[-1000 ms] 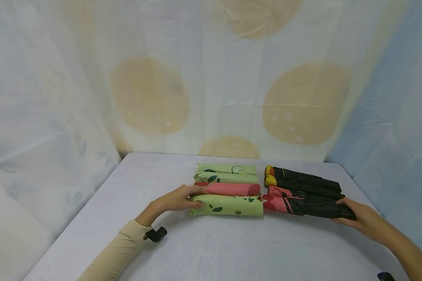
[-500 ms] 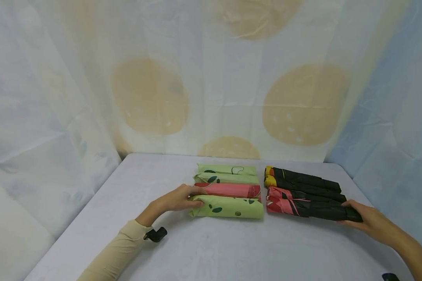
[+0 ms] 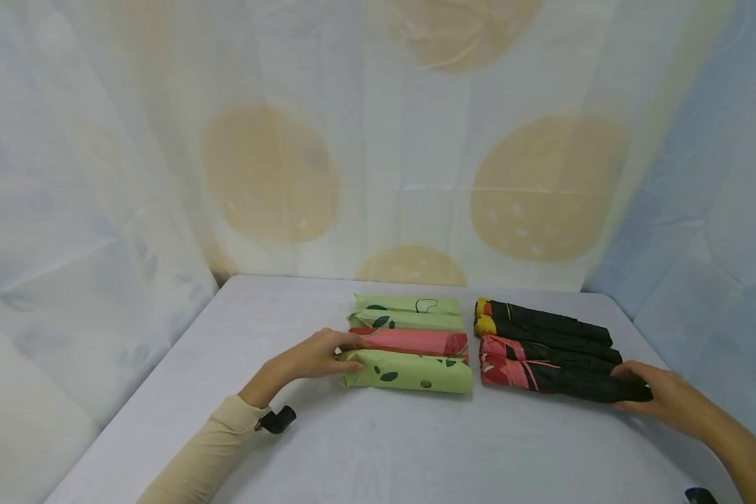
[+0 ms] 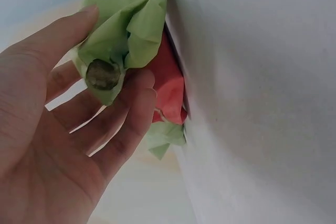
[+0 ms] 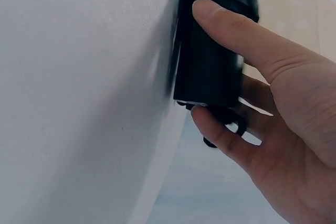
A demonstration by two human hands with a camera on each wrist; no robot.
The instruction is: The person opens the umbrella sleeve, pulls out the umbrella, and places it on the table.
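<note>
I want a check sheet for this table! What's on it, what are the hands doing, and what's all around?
Surface: pale grey table, bare near the front.
Job's things: left group of folded umbrellas, three green, one red; right group of four mostly black ones, beside it, small gap between.
Clutter: nothing seen.
Hands: left hand holds the end of the front green umbrella; right hand grips the end of the front black umbrella.
Cables: nothing seen.
Surroundings: curtain with tan circles behind and at both sides.

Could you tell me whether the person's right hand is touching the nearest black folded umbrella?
Touching: the right wrist view shows the right hand with its thumb lying along the black folded umbrella.
</note>
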